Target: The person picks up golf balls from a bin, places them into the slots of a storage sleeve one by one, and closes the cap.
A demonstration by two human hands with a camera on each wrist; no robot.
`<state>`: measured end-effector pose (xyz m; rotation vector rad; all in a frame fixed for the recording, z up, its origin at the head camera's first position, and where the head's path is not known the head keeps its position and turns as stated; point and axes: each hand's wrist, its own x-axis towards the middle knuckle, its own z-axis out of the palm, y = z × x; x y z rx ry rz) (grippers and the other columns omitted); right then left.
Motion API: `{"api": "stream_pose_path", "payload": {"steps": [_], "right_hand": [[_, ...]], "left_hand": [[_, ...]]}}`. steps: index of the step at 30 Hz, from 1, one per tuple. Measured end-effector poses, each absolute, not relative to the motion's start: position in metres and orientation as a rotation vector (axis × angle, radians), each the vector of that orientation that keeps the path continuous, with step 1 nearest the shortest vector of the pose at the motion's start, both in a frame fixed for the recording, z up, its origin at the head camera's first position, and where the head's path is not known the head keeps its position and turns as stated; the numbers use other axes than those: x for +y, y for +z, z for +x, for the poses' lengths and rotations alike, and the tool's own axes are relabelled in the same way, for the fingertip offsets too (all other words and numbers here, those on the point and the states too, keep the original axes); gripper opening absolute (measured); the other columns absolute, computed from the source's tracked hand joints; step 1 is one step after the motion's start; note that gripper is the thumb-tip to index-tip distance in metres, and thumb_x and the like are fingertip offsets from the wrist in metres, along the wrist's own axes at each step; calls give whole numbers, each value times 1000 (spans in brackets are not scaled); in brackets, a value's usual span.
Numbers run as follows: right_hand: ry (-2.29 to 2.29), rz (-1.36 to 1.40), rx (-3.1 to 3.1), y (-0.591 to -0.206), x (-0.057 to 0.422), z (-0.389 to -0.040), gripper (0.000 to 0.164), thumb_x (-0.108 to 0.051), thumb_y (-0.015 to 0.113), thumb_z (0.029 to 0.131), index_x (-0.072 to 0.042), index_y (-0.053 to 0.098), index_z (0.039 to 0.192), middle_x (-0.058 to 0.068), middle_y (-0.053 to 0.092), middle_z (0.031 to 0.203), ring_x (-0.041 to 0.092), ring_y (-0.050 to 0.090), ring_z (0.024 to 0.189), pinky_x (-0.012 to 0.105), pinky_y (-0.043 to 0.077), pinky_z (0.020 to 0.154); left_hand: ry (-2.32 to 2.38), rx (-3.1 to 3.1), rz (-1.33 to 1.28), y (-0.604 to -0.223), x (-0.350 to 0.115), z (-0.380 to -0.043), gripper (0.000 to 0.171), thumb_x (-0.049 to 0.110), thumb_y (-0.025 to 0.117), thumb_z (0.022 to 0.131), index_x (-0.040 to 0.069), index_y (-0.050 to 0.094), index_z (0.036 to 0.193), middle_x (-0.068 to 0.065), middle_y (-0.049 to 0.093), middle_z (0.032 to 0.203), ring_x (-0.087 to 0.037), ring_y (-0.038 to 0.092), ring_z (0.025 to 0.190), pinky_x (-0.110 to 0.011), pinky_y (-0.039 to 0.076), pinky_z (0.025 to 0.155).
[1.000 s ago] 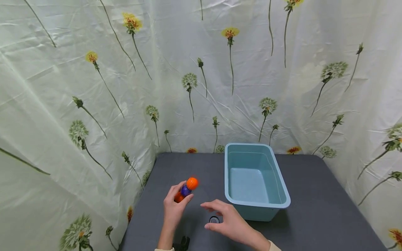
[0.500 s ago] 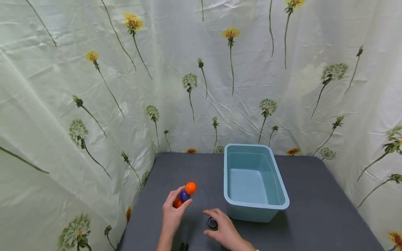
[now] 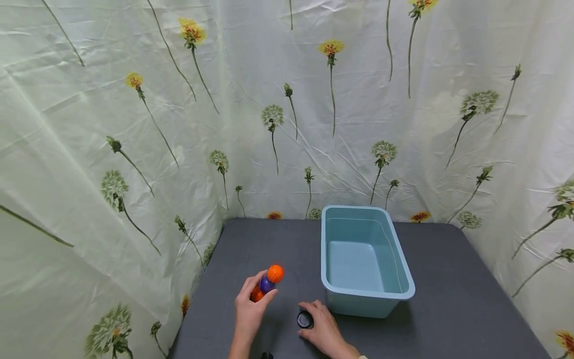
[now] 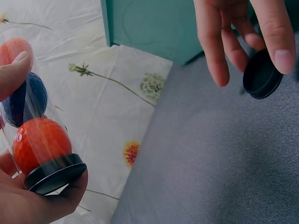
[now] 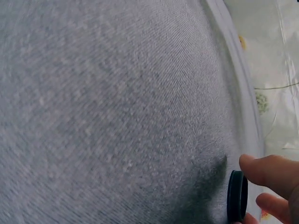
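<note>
My left hand [image 3: 249,306] grips a clear tube [image 4: 44,140] with orange and blue balls stacked inside. A black cap closes the tube's lower end in the left wrist view, and an orange ball [image 3: 275,273] shows at the other end, beyond the fingers. To the right, my right hand [image 3: 326,329] holds a round black cap [image 3: 305,319] between thumb and fingers. Seen from the left wrist, this loose cap [image 4: 262,74] is tilted, its hollow side showing. Only the cap's edge [image 5: 237,198] and part of the hand appear in the right wrist view.
A light blue plastic bin [image 3: 329,294] stands on the dark grey table [image 3: 269,237], just beyond my right hand. Behind the table hangs a flower-printed curtain [image 3: 251,134]. A small dark object [image 3: 266,355] shows at the bottom edge beside my left forearm.
My right hand's thumb and fingers have drawn closer around the cap, which has turned. The left hand has come slightly lower with the tube. The bin stays in place.
</note>
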<state>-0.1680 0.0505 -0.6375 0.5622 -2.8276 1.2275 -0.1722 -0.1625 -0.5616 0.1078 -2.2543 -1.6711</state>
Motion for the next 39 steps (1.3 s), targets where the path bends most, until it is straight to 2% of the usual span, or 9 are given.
{"api": "stream_pose_path", "payload": {"steps": [4, 8, 18, 24, 27, 34, 39], "right_hand": [[1275, 518, -2836, -642, 53, -172, 62, -15, 93, 65, -4, 69, 122, -2, 48, 90, 8, 47, 71, 27, 42, 62], [1311, 485, -2874, -642, 56, -174, 57, -10, 92, 65, -3, 71, 117, -2, 44, 85, 7, 41, 64, 25, 37, 57], [1313, 545, -2848, -642, 59, -176, 42, -12, 92, 67, -8, 74, 105, -3, 44, 82, 5, 41, 62, 23, 37, 57], [1299, 546, -2869, -639, 59, -178, 35, -20, 92, 69, -10, 74, 98, -4, 47, 83, 5, 44, 65, 25, 40, 59], [1303, 532, -2868, -635, 59, -177, 33, -22, 90, 70, -11, 73, 95, -5, 52, 82, 5, 46, 67, 26, 41, 61], [1472, 498, -2888, -621, 60, -174, 30, -24, 86, 75, -12, 72, 98, -8, 63, 84, 5, 53, 63, 25, 44, 57], [1559, 530, -2845, -601, 59, -170, 33, -24, 85, 76, -13, 72, 104, -10, 65, 86, 4, 56, 63, 24, 47, 56]], "left_hand": [[-1695, -2240, 74, -564, -162, -172, 50, 34, 87, 79, 30, 69, 127, 5, 63, 110, -18, 60, 101, -32, 54, 86], [-1727, -2229, 54, -565, -161, -170, 49, 29, 87, 80, 30, 70, 125, 4, 64, 110, -19, 60, 100, -29, 53, 84], [-1745, -2244, 129, -561, -154, -170, 50, 13, 86, 80, 23, 70, 126, 1, 63, 110, -20, 59, 102, -28, 51, 87], [-1735, -2235, 63, -536, -145, -160, 48, 12, 85, 81, 16, 70, 126, -1, 63, 110, -20, 60, 101, -28, 53, 85], [-1731, -2225, 41, -536, -145, -160, 48, 12, 86, 80, 14, 70, 126, -1, 64, 109, -21, 61, 100, -30, 53, 85], [-1743, -2266, 89, -564, -151, -169, 50, 19, 88, 79, 26, 70, 125, 5, 63, 110, -16, 59, 104, -36, 52, 91], [-1769, -2253, 24, -570, -153, -169, 52, 26, 88, 78, 25, 70, 126, 5, 63, 110, -16, 59, 103, -36, 53, 89]]}}
